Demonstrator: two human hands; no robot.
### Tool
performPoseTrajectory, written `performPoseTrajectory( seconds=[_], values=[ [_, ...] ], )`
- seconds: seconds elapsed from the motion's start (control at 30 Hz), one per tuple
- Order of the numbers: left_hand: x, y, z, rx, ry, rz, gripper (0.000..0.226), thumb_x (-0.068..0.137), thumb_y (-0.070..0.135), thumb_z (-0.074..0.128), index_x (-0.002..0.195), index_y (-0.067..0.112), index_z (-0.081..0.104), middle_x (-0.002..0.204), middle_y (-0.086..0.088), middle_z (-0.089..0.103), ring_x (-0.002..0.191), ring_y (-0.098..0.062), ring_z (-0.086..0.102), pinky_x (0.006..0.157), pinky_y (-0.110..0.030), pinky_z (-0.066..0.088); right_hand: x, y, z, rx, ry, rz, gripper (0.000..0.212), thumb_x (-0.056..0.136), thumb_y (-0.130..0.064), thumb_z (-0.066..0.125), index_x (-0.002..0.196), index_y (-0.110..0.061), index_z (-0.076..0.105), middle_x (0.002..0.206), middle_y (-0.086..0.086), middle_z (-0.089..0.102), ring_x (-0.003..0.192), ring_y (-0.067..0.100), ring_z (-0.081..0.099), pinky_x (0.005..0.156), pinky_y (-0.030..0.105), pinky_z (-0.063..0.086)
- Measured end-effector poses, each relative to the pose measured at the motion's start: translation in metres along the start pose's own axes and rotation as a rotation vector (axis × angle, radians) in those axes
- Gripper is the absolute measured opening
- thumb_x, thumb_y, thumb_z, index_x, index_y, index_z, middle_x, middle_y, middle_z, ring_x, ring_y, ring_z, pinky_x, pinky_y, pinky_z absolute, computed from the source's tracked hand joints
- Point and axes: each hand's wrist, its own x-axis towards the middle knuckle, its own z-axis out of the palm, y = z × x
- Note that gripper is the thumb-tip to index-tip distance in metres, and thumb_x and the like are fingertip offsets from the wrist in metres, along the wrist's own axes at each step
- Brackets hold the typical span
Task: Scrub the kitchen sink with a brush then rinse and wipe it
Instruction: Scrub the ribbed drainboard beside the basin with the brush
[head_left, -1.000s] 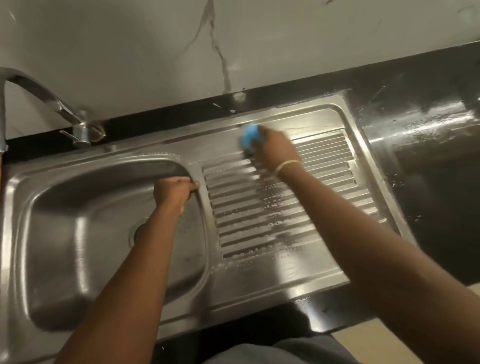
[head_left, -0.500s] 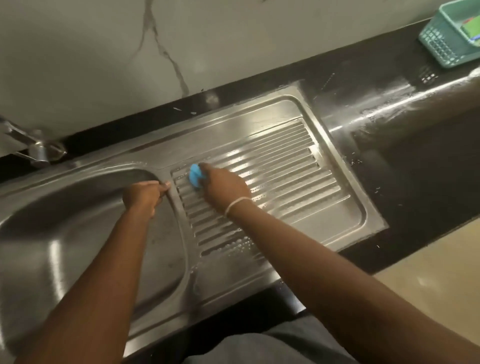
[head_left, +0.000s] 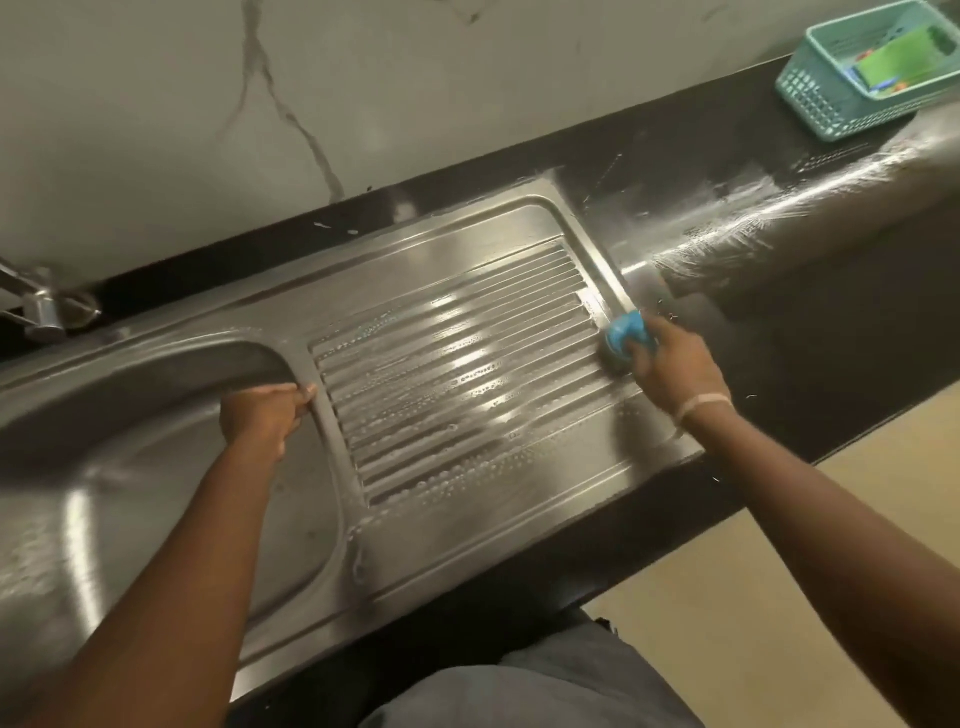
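Note:
A steel sink (head_left: 524, 525) fills the middle of the view, with its basin (head_left: 130, 493) on the left and a ribbed drainboard (head_left: 457, 374) on the right. Soap bubbles lie along the ribs. My right hand (head_left: 675, 369) grips a blue brush (head_left: 626, 338) and holds it down on the drainboard's right edge. My left hand (head_left: 265, 415) grips the basin's rim beside the drainboard, fingers curled over the edge.
A tap (head_left: 36, 306) stands at the far left against the marbled wall. The black counter (head_left: 779, 291) right of the sink is wet and streaked. A green plastic basket (head_left: 872, 73) with items sits at the counter's far right. Tan floor (head_left: 753, 597) shows below.
My right hand has swept the brush from the drainboard's left side across to its right edge. The left hand stays on the basin rim. The view has shifted right.

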Motion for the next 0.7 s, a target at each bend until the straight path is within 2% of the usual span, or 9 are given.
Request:
performPoseTrajectory(
  seconds=[0.07, 0.13, 0.2, 0.3, 0.4, 0.53, 0.7],
  values=[
    [-0.001, -0.004, -0.001, 0.009, 0.002, 0.002, 0.032, 0.081, 0.005, 0.076, 0.111, 0.001, 0.066, 0.087, -0.009, 0.068, 0.061, -0.004, 0.063, 0.081, -0.027, 0.050, -0.033, 0.029, -0.002, 0.021, 0.014, 0.030, 0.040, 0.095, -0.030, 0.058, 0.133, -0.019, 0.059, 0.112, 0.018, 0.070, 0.100, 0.038, 0.066, 0.086, 0.040, 0.050],
    [-0.003, -0.010, -0.004, 0.012, 0.019, 0.002, 0.031, 0.078, 0.005, 0.078, 0.107, 0.003, 0.068, 0.096, -0.012, 0.070, 0.066, -0.006, 0.064, 0.078, -0.027, 0.051, -0.054, 0.045, -0.003, 0.022, -0.018, 0.050, 0.042, 0.095, -0.032, 0.059, 0.136, -0.021, 0.057, 0.113, 0.017, 0.071, 0.098, 0.036, 0.067, 0.087, 0.041, 0.052],
    [-0.008, -0.014, -0.004, 0.021, 0.035, 0.008, 0.031, 0.077, 0.005, 0.080, 0.105, 0.004, 0.069, 0.095, -0.012, 0.070, 0.069, -0.009, 0.065, 0.076, -0.027, 0.052, -0.051, 0.047, -0.002, 0.045, -0.024, 0.043, 0.042, 0.095, -0.029, 0.059, 0.136, -0.021, 0.056, 0.113, 0.016, 0.071, 0.096, 0.034, 0.067, 0.088, 0.042, 0.053],
    [-0.015, -0.017, -0.004, 0.067, 0.057, 0.015, 0.029, 0.074, 0.006, 0.082, 0.101, 0.004, 0.071, 0.090, -0.011, 0.071, 0.071, -0.014, 0.067, 0.073, -0.028, 0.054, -0.016, 0.017, 0.000, 0.036, 0.004, -0.003, 0.033, 0.094, -0.026, 0.057, 0.126, -0.019, 0.062, 0.104, 0.017, 0.071, 0.094, 0.038, 0.067, 0.081, 0.038, 0.049],
    [-0.021, -0.020, -0.007, 0.153, 0.085, 0.016, 0.024, 0.069, 0.012, 0.086, 0.090, 0.009, 0.076, 0.083, -0.009, 0.074, 0.079, -0.022, 0.071, 0.080, -0.036, 0.059, 0.044, -0.026, 0.008, 0.034, -0.008, -0.064, 0.026, 0.096, -0.026, 0.052, 0.116, -0.015, 0.064, 0.102, 0.015, 0.070, 0.093, 0.034, 0.065, 0.080, 0.035, 0.047],
    [-0.031, -0.025, -0.008, 0.203, 0.107, 0.025, 0.019, 0.067, 0.014, 0.087, 0.082, 0.014, 0.076, 0.078, -0.006, 0.074, 0.078, -0.022, 0.073, 0.078, -0.034, 0.059, 0.118, -0.080, 0.017, 0.069, -0.012, -0.091, 0.029, 0.093, -0.034, 0.051, 0.115, -0.019, 0.064, 0.109, 0.009, 0.070, 0.098, 0.030, 0.065, 0.088, 0.038, 0.050],
    [-0.037, -0.026, -0.008, 0.225, 0.117, 0.033, 0.021, 0.065, 0.014, 0.089, 0.082, 0.013, 0.077, 0.077, -0.005, 0.074, 0.078, -0.022, 0.073, 0.079, -0.035, 0.059, 0.147, -0.105, 0.019, 0.071, -0.022, -0.134, 0.031, 0.097, -0.032, 0.054, 0.123, -0.017, 0.062, 0.117, 0.010, 0.068, 0.105, 0.030, 0.064, 0.090, 0.036, 0.048]
  ],
)
